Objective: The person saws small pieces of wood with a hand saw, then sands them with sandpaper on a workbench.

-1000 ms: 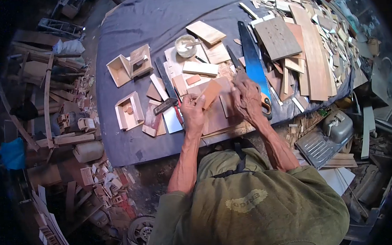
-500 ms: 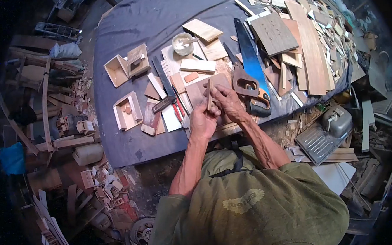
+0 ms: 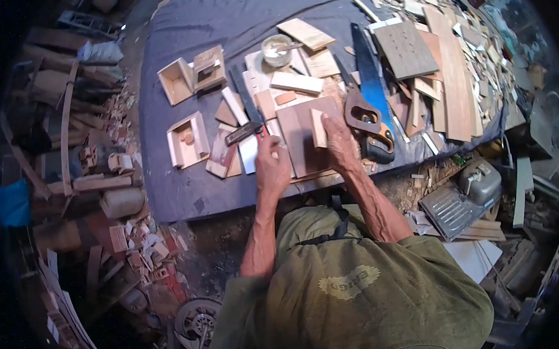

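My right hand (image 3: 340, 145) is closed on a small light wooden piece (image 3: 318, 128), held over a brown board (image 3: 301, 120). My left hand (image 3: 272, 164) has its fingers curled beside the red handles (image 3: 262, 131), partly covering them; what it grips, if anything, is hidden. Just left of it lies a dark hammer-like head (image 3: 243, 133). Behind the board are a small orange-brown block (image 3: 285, 98), a pale block (image 3: 296, 82) and a bowl (image 3: 276, 50) with a stick across it.
Small wooden boxes (image 3: 188, 141) stand at the left on the dark cloth (image 3: 174, 201). A blue-bladed saw (image 3: 371, 77) and a brown-handled saw (image 3: 362, 111) lie right of my right hand. Boards (image 3: 405, 49) and offcuts cover the right side. A metal sink (image 3: 446, 211) is below the table.
My hands have moved apart. The left went leftward to the red handles; the right keeps the wooden piece, now lower over the board with its broad face showing. The view has shifted slightly.
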### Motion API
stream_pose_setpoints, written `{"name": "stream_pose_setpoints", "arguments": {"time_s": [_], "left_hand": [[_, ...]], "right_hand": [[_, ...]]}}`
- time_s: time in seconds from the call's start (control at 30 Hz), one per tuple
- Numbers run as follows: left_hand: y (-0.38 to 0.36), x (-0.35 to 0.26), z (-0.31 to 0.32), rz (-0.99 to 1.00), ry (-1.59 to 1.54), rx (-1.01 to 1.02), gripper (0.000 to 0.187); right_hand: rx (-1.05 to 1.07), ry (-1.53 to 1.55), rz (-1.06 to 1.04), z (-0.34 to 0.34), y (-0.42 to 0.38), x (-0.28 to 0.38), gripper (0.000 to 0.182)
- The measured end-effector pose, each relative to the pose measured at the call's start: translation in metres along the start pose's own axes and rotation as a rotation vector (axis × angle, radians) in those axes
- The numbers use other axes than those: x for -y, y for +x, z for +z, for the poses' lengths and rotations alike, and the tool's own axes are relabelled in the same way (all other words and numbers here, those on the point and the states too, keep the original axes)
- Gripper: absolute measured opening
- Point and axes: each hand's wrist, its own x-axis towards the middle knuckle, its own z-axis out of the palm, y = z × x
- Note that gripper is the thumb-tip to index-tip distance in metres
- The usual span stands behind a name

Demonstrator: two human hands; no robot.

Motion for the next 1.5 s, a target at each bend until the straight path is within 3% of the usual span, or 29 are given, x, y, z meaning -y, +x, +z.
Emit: {"name": "stream_pose_setpoints", "arguments": {"time_s": [0.03,0.13,0.3,0.57,0.93,0.97,1.07,1.1,1.2,1.27,1.37,1.47,1.5], "left_hand": [[0.002,0.002,-0.015,0.024,0.181,-0.168,0.027],[0.007,0.030,-0.064,-0.043,0.644,-0.193,0.048],[0.013,0.061,-0.089,-0.155,0.812,-0.047,0.056],[0.042,0.086,-0.090,-0.303,0.923,0.102,0.074],[0.033,0.003,-0.126,-0.452,0.930,0.098,0.084],[0.028,-0.007,-0.135,-0.452,0.883,0.063,0.080],[0.011,-0.025,-0.166,-0.498,0.262,0.088,0.071],[0.005,0.013,-0.170,-0.490,-0.058,0.121,0.059],[-0.006,-0.001,-0.152,-0.487,-0.950,0.089,0.055],[-0.001,-0.006,-0.127,-0.429,-1.136,0.195,0.052],[0.012,-0.006,-0.089,-0.329,-1.301,0.433,0.052],[0.025,-0.028,-0.040,-0.371,-1.215,0.211,0.057],[0.028,-0.033,-0.027,-0.390,-1.151,0.236,0.057]], "right_hand": [[0.012,-0.052,-0.001,-0.003,0.000,0.000,0.032],[0.004,-0.173,-0.004,-0.013,0.008,-0.013,0.031],[0.042,-0.220,-0.013,-0.012,-0.002,-0.012,0.031],[0.036,-0.183,0.038,-0.013,-0.003,-0.028,0.034],[0.003,-0.165,0.017,-0.013,-0.006,-0.031,0.036],[0.002,-0.159,0.022,-0.014,-0.006,-0.031,0.036],[-0.006,-0.193,0.006,-0.020,-0.007,-0.029,0.035],[-0.009,-0.211,-0.002,-0.020,-0.008,-0.028,0.035],[0.028,-0.096,-0.066,0.000,-0.024,-0.005,0.034],[0.094,-0.009,-0.150,0.014,-0.020,-0.012,0.034],[0.149,-0.183,-0.270,0.036,-0.026,0.017,0.033],[0.131,-0.342,-0.355,0.051,-0.030,0.042,0.030],[0.100,-0.426,-0.335,0.054,-0.033,0.052,0.031]]}}
